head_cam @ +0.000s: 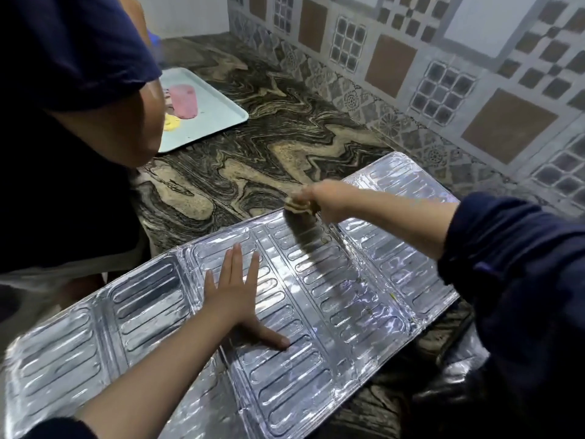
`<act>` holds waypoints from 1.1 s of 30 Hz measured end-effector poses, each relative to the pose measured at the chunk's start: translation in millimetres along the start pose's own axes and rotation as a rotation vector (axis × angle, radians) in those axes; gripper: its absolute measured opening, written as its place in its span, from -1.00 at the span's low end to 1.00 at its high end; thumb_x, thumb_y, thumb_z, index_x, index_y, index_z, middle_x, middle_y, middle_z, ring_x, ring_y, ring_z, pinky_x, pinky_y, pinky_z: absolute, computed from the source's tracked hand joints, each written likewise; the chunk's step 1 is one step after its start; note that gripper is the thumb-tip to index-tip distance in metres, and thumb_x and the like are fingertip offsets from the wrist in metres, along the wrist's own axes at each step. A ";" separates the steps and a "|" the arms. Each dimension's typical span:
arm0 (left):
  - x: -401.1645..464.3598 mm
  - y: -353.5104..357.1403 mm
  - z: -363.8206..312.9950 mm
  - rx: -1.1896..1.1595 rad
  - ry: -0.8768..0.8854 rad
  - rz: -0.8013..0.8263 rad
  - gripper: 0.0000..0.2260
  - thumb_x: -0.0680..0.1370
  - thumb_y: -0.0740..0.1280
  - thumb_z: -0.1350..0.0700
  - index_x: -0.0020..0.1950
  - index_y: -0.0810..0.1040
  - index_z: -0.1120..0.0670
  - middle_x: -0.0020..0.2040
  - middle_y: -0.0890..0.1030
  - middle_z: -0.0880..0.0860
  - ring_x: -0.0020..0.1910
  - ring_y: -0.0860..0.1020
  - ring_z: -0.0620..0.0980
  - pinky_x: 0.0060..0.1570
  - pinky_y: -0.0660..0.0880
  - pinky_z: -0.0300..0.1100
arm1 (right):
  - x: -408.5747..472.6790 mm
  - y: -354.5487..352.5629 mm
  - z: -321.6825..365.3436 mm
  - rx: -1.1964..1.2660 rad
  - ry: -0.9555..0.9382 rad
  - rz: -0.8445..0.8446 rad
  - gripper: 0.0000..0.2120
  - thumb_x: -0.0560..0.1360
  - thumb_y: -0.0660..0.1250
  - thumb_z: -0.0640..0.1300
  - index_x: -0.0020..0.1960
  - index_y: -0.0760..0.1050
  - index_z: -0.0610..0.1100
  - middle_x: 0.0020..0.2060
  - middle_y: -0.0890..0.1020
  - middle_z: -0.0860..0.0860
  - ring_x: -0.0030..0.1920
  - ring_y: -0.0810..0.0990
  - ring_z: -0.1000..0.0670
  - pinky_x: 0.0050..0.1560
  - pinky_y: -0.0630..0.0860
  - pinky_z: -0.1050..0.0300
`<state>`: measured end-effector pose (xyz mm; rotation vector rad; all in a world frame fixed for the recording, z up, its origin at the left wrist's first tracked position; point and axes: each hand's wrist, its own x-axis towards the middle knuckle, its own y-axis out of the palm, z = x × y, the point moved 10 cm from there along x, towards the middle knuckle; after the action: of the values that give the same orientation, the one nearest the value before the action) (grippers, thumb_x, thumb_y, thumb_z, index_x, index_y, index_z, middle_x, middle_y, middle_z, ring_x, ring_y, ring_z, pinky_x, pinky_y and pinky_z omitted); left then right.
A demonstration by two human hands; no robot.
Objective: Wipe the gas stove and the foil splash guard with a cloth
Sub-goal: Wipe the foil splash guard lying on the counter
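I observed the ribbed foil splash guard [316, 312] lying flat on the veined stone counter [253, 147]; left hand [235, 296] splayed flat on it, right hand [326, 201] clenching a crumpled cloth [299, 206] at its far edge

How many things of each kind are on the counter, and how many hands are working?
Foil splash guard: 1
Cloth: 1, gripped in the right hand
Light blue tray: 1
Hands: 2, the left hand flat on the foil
Total: 5
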<state>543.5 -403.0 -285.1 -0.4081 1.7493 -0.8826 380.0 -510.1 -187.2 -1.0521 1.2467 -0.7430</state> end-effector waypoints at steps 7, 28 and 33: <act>0.6 0.2 0.8 -0.003 0.004 -0.015 0.46 -0.05 0.37 -0.58 0.41 -0.59 -0.03 0.30 -0.69 0.12 0.33 -0.62 0.13 0.40 -0.36 0.26 | -13.3 54.3 -6.1 -0.157 0.000 0.130 -0.13 0.40 0.21 -0.41 0.55 -0.15 -0.03 0.55 -0.15 -0.09 0.55 -0.09 -0.17 0.42 0.23 -0.05; -2.7 -2.4 1.7 0.005 -0.013 -0.061 0.48 -0.10 0.30 -0.62 0.41 -0.59 -0.01 0.32 -0.66 0.15 0.38 -0.56 0.15 0.39 -0.31 0.26 | -161.2 123.3 -1.3 -0.176 -0.024 0.754 -0.61 0.41 0.19 -0.36 0.16 0.59 -0.18 0.04 0.67 -0.09 0.01 0.60 -0.13 -0.04 0.48 0.20; -3.1 -2.2 1.8 0.009 -0.016 -0.055 0.47 -0.09 0.30 -0.62 0.40 -0.60 -0.01 0.32 -0.67 0.14 0.37 -0.57 0.14 0.39 -0.32 0.26 | -164.6 146.7 -14.3 -0.155 0.071 0.898 -0.87 0.41 0.26 -0.31 -0.29 0.52 -0.21 -0.43 0.46 -0.04 -0.22 0.41 -0.06 -0.13 0.35 0.14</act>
<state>545.9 -403.1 -281.7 -0.4583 1.7258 -0.9232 319.4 -310.5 -259.8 -0.4809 1.6637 0.0119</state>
